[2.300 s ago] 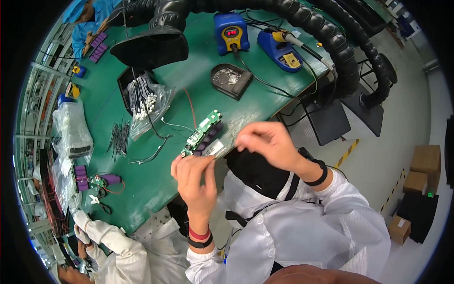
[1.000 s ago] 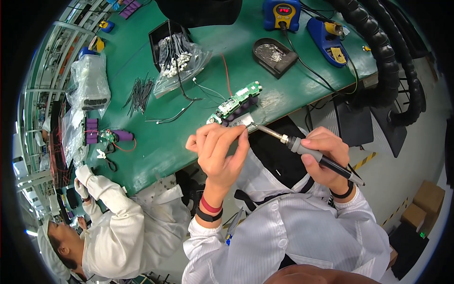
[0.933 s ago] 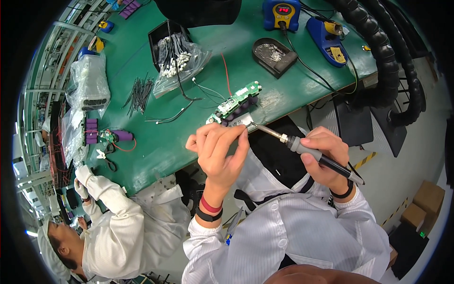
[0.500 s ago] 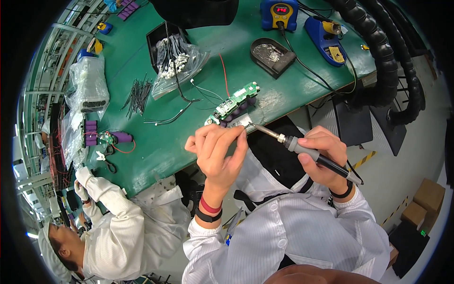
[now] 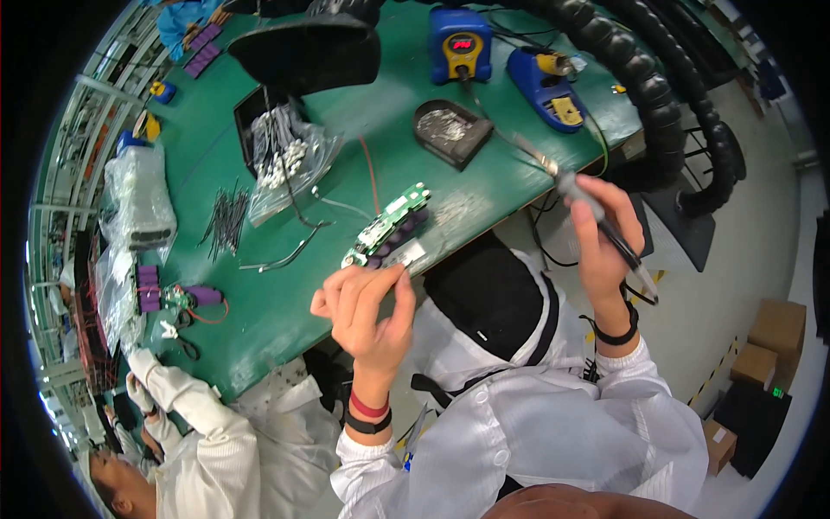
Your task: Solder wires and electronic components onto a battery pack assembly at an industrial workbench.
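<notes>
My right hand [image 5: 609, 229] grips a soldering iron [image 5: 581, 192] by its grey and black handle, beyond the table's front edge. Its blurred metal tip points up and left, toward the dark solder tray [image 5: 456, 138]. At the table edge my left hand [image 5: 367, 316] is closed in a pinch; what its fingertips hold, if anything, is too small to make out. Just beyond those fingertips lies a battery pack with a green circuit board [image 5: 389, 225] along purple cells [image 5: 399, 238]. A white label [image 5: 406, 254] shows on its near side. A red wire [image 5: 372, 173] runs from the board.
A blue soldering station [image 5: 461, 48] and an iron stand [image 5: 546, 91] are at the back right, near thick black hoses [image 5: 648, 95]. Bagged connector leads [image 5: 290, 160], black strips [image 5: 226, 223], another purple battery pack [image 5: 186, 297] and scissors [image 5: 187, 344] lie leftward. A co-worker's sleeve [image 5: 194, 402] rests nearby.
My right hand has lifted the soldering iron away from the pack, up and to the right. My left hand stays pinched beside the pack. The whole view has shifted somewhat.
</notes>
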`<action>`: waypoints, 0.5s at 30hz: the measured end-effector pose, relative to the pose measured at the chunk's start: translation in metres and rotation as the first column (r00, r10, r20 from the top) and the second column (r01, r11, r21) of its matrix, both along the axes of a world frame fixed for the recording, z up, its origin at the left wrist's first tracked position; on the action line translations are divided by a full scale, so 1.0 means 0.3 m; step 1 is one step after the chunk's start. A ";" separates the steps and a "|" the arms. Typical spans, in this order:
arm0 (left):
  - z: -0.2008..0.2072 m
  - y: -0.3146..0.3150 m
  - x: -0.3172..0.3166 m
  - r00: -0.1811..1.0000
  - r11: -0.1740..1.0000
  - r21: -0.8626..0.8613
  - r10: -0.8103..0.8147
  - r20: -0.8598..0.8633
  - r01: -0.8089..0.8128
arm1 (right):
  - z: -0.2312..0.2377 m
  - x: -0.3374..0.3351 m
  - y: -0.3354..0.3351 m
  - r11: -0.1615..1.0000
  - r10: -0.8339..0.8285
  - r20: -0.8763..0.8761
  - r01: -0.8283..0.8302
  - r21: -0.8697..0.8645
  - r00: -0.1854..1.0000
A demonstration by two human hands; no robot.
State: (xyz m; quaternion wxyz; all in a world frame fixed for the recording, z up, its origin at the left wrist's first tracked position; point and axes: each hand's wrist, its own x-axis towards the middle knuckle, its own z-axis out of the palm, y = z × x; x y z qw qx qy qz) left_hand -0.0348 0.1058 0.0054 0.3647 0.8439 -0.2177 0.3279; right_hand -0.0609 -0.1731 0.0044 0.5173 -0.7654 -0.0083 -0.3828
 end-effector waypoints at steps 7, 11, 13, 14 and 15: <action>0.004 0.005 -0.006 1.000 1.000 0.010 0.020 -0.008 -0.019 | -0.006 0.108 -0.145 0.984 -0.175 0.033 0.176 -0.019 0.984; 0.004 0.007 -0.004 1.000 1.000 0.004 0.024 0.000 -0.024 | -0.007 0.100 -0.123 0.989 -0.106 -0.009 0.104 -0.105 0.994; 0.005 0.003 -0.003 1.000 1.000 0.000 0.016 0.001 -0.016 | 0.010 0.098 -0.091 0.979 -0.016 -0.007 0.015 -0.204 1.000; 0.007 0.001 -0.003 1.000 1.000 0.003 0.017 0.001 -0.017 | 0.014 0.109 -0.069 0.967 0.025 0.016 -0.020 -0.253 1.000; 0.008 -0.001 -0.003 1.000 1.000 0.006 0.017 -0.001 -0.017 | 0.018 0.132 -0.044 0.947 0.073 0.034 -0.059 -0.316 0.997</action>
